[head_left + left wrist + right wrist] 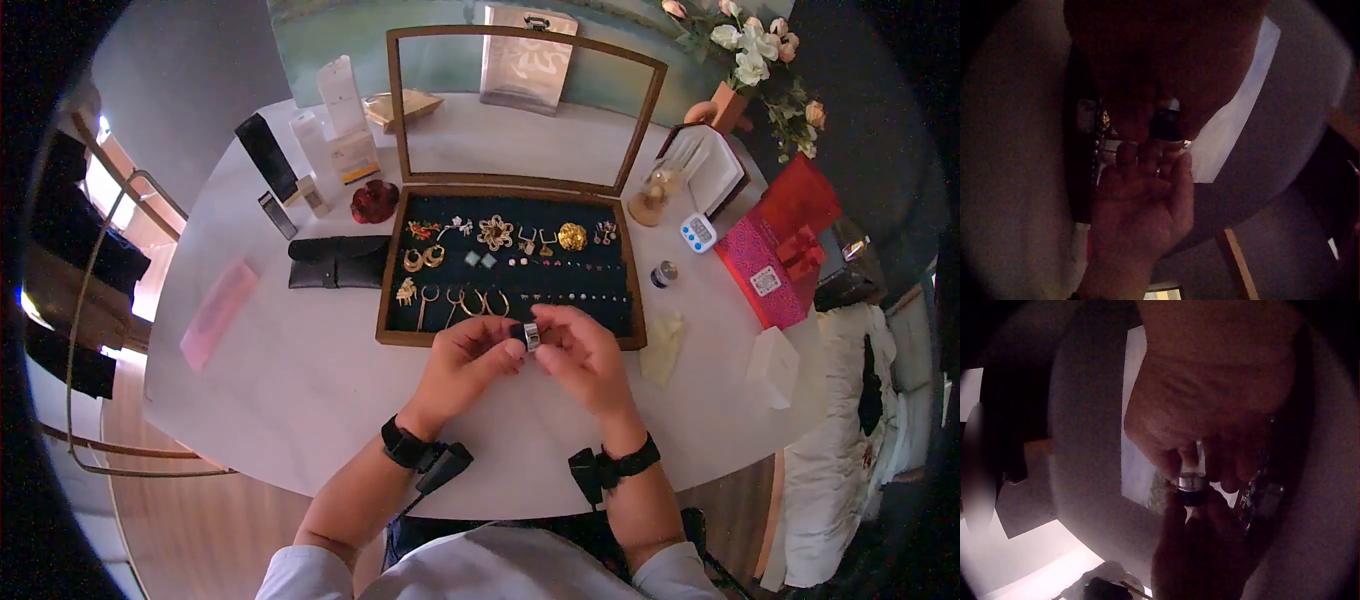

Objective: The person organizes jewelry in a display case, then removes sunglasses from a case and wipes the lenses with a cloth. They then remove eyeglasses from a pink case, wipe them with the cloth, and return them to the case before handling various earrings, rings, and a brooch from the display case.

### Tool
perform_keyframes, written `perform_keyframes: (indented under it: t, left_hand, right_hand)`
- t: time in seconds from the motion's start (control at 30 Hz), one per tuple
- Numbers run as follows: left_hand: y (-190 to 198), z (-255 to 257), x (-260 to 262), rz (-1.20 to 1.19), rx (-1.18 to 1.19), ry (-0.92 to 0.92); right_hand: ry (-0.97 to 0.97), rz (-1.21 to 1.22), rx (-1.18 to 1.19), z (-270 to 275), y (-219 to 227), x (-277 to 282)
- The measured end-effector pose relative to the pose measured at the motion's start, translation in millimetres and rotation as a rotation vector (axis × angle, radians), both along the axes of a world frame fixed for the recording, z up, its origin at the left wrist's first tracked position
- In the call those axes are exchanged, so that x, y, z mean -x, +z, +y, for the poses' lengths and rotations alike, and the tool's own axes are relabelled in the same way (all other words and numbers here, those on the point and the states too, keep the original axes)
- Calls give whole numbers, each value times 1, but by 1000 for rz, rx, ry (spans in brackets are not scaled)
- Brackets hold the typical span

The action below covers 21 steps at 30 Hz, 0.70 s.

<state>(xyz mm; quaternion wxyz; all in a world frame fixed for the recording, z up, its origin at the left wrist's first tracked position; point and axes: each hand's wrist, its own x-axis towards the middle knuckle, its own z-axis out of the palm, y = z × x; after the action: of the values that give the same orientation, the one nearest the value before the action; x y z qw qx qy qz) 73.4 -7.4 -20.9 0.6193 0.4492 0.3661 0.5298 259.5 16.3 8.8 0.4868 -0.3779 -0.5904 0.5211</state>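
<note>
Over the front edge of the jewelry case (387,330), my two hands meet around a small dark-and-silver cylinder (531,336). My left hand (474,362) pinches its dark end between thumb and fingers. On the silver end are the thumb and fingertips of my right hand (583,362). A silver band on the cylinder (1192,482) shows between the fingers in the right wrist view. The left wrist view is dark, with the cylinder's dark part (1165,125) partly covered by fingers. Earrings and brooches (494,233) lie in rows on the case's dark lining.
The case's glass lid (396,110) stands raised behind. At right are a small dark-topped jar (664,273), a white timer (698,232), a red gift bag (765,250) and a white box (773,368). To the left lie a black pouch (335,262) and a pink sleeve (218,315).
</note>
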Motion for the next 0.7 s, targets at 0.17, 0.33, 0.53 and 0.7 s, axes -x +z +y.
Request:
perform_keyframes:
  t: [0.17,0.33,0.53,0.7]
  left_hand:
    - [2,-2,-1,15,-53,-33]
    - [6,-3,-4,11,-34,-24]
    - [-2,0,-3,22,-73,-3]
    - [4,-3,-3,72,-56,-27]
  right_hand:
    - [94,-202,-48,5,-10,-7]
    - [84,-358,-39,4,-2,-8]
    - [48,-250,-106,1,-6,-1]
    - [96,-305,-138,3,-5,-7]
